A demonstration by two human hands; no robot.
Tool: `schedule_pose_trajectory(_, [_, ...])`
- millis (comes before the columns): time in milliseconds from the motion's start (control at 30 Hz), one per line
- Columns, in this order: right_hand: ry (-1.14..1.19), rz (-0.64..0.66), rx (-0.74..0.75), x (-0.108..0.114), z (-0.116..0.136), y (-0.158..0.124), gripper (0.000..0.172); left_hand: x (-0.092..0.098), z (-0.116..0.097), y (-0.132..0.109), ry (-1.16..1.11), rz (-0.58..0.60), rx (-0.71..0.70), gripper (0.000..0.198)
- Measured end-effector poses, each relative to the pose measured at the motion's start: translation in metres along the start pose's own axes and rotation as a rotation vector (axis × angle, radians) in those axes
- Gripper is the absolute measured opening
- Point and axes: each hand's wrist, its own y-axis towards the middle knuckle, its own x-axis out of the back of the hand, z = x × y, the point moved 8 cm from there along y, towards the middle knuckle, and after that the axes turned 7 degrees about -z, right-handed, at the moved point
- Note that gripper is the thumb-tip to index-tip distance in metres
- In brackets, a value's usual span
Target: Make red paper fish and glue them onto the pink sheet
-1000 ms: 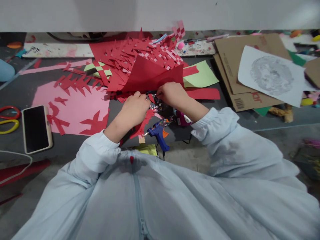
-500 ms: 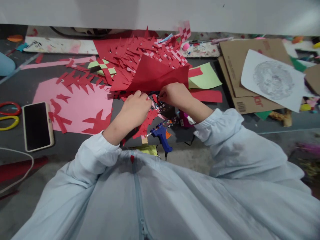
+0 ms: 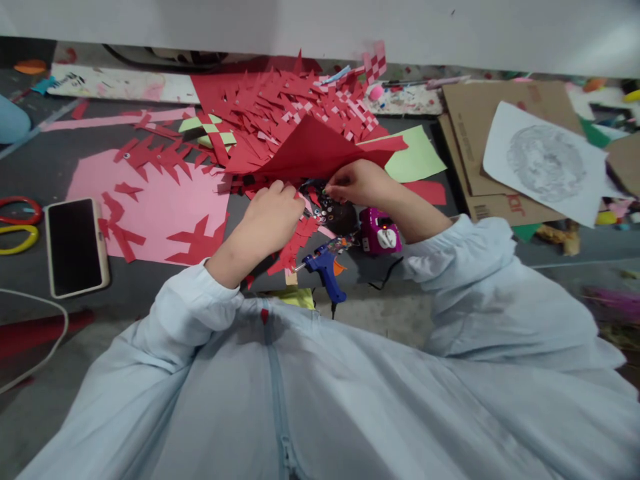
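Note:
My left hand [image 3: 274,217] is closed with its fingers curled downward over red paper pieces [image 3: 304,233]. What it grips is hidden beneath the fingers. My right hand [image 3: 357,181] has thumb and forefinger pinched over small black and white googly eyes [image 3: 325,212] scattered on a dark surface. Anything in that pinch is too small to name. A folded red sheet [image 3: 320,150] stands just behind both hands. In front of them lies a blue glue gun [image 3: 325,267], its nozzle pointing left. Beside my right wrist sits a purple box [image 3: 380,232] with a small orange light.
Pink paper [image 3: 165,207] with red cut-outs lies left, near a phone [image 3: 75,247] and scissors [image 3: 23,230]. A heap of red paper cuttings [image 3: 270,100] fills the back. Green paper [image 3: 417,153], cardboard [image 3: 475,140] and a printed sheet [image 3: 545,160] are on the right.
My right hand has shifted right and slightly up, uncovering more googly eyes and the purple box. The folded red sheet leans differently, its right end farther right. My left hand stays nearly in place.

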Motion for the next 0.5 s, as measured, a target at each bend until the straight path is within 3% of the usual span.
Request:
schedule_pose_trajectory(133, [0.346, 0.100, -0.078, -0.004, -0.007, -0.004, 0.013, 0.000, -0.001, 0.001, -0.009, 0.006, 0.002, 0.028])
schedule_pose_trajectory(267, [0.420, 0.099, -0.128, -0.003, -0.009, -0.010, 0.013, 0.001, -0.001, 0.001, -0.009, 0.015, 0.000, 0.028])
schedule_pose_trajectory(367, [0.257, 0.077, -0.105, 0.002, -0.009, -0.013, 0.014, 0.001, -0.001, 0.002, -0.008, 0.036, 0.007, 0.029])
schedule_pose_trajectory(500, [-0.182, 0.006, -0.027, 0.015, -0.005, -0.017, 0.017, 0.002, 0.000, 0.001, 0.003, 0.038, 0.018, 0.029])
